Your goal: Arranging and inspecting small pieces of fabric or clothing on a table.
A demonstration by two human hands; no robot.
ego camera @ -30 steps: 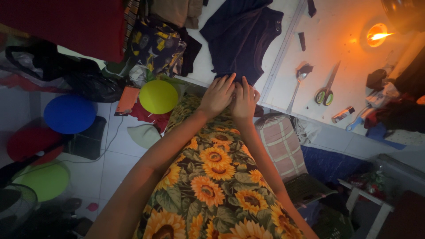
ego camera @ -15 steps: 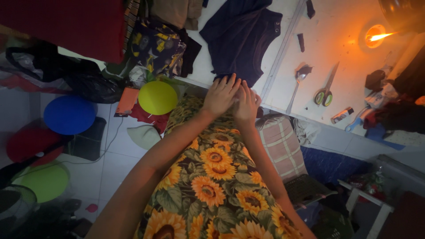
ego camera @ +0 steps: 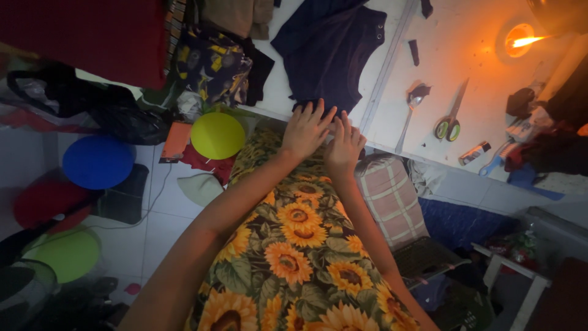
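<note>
Few packages show, and no signs or screens. On the white worktop [ego camera: 465, 55], right of the green-handled scissors [ego camera: 449, 125], lies a small tube-shaped package [ego camera: 473, 153], dark with a pale band and an orange end, tilted. On the floor, just beside the yellow disc [ego camera: 217, 135], lies a flat orange rectangular packet [ego camera: 176, 141]; whether it is a box or a card cannot be told.
</note>
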